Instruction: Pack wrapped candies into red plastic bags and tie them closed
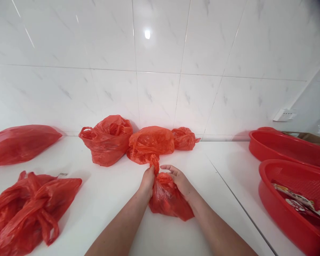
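Note:
A small red plastic bag with something bulky inside sits on the white table in front of me. My left hand is closed around its gathered neck, and a twisted handle sticks up above the thumb. At the bag's upper right, my right hand curves over a bunched loop of the plastic, thumb against it. Its index finger reaches toward the left hand. What the bag contains cannot be made out through the film.
Along the tiled wall stand a red bag with loops, an orange-red bag and a small knotted bag. At left lie a bulging bag and a crumpled bag. Red baskets with packets stand right.

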`<state>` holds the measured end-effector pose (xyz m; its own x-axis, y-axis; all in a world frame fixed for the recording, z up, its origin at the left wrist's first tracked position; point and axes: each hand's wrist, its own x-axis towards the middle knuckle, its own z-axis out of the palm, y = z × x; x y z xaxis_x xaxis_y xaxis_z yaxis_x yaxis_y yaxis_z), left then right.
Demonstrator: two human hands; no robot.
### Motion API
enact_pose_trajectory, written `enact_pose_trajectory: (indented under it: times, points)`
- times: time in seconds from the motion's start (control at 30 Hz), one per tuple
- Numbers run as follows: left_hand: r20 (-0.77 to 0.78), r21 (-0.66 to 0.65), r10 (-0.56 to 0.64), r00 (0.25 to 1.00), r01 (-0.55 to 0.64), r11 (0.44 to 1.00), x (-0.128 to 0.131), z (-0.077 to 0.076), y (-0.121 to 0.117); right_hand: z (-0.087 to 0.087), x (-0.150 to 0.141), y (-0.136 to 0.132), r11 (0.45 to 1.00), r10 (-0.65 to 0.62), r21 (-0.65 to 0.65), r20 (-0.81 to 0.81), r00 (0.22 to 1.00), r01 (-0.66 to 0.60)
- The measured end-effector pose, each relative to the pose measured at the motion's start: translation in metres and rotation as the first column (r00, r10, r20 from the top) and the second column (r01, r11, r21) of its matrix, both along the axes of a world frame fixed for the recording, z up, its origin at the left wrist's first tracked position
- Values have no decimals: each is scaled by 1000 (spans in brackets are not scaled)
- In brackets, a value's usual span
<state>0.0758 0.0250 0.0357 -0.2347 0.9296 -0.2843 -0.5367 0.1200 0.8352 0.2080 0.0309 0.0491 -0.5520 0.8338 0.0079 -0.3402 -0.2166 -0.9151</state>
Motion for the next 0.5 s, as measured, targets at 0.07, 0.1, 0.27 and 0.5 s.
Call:
enact_pose_trajectory:
  times: [0.07,0.1,0.27,0.5]
  points:
    - [-12,42,-39,999,40,998,1,2,-3,5,0,-2,1000,7,30,38,999,-8]
    - [-18,68,-64,998,65,996,3,3,-4,7,0,-3,999,10,44,52,999,-12]
    - [-92,145,-159,983,171,974,11,2,-4,4,-5,-1,995,-66,73,49,997,63]
    - [-398,252,46,916,61,966,10,-2,-15,-16,1,24,958,-283,-28,75,956,285]
